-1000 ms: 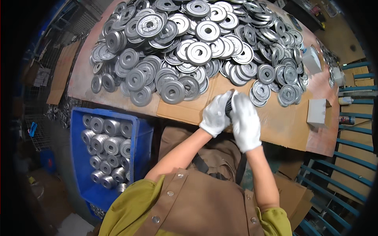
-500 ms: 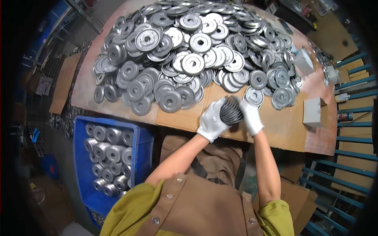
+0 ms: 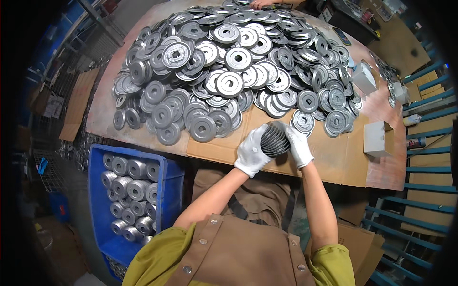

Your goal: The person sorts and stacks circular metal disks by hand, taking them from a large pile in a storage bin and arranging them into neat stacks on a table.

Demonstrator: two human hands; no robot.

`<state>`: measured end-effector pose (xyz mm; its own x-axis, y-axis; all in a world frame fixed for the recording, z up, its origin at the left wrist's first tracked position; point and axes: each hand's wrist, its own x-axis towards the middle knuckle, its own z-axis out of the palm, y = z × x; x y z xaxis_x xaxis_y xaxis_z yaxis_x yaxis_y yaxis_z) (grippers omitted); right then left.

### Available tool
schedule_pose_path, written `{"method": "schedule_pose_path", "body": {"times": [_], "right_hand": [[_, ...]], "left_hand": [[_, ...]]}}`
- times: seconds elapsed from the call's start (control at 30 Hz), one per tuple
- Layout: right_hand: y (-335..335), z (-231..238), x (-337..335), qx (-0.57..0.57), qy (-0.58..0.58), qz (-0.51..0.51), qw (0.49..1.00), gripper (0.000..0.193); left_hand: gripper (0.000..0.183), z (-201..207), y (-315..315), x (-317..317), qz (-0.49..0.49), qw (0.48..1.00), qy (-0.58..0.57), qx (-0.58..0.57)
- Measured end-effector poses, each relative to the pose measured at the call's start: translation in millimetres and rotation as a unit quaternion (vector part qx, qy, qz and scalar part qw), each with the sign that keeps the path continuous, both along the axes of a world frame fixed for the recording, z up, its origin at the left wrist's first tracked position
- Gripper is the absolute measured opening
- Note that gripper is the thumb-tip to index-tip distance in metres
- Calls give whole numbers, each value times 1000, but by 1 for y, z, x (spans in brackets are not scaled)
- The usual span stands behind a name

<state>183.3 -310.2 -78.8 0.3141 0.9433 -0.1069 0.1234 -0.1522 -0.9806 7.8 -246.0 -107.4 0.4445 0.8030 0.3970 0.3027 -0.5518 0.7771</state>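
Observation:
A stack of dark grey grooved metal discs is held between my two white-gloved hands, above the near edge of the table. My left hand wraps round the stack's left side. Against its right side and top closes my right hand. How many discs are in the stack, and the fingertips behind it, cannot be made out. Just beyond the hands rises a big heap of loose round metal discs, each with a centre hole. One loose disc lies close to my right hand on the cardboard sheet.
Left of me stands a blue plastic bin with stacked silver discs inside. On the table's right are an open white box and another small white box. Another person's hand rests at the heap's far edge.
My right hand has closed in on the stack, which now sits slightly lower and further left with both hands. Another person's hand has appeared at the far edge.

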Motion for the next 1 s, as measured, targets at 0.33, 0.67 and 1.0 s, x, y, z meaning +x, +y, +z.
{"method": "schedule_pose_path", "body": {"times": [0.33,0.67,1.0], "right_hand": [[-19,59,-90,16,-567,-43,823,38],[-35,50,-95,-18,-558,-44,828,50],[-26,53,-86,-2,-541,-2,841,52]], "left_hand": [[70,-6,2,-2,37,998,-19,40],[71,-5,-2,-5,32,998,-34,35],[72,-6,3,-3,17,999,-23,-21]]}}
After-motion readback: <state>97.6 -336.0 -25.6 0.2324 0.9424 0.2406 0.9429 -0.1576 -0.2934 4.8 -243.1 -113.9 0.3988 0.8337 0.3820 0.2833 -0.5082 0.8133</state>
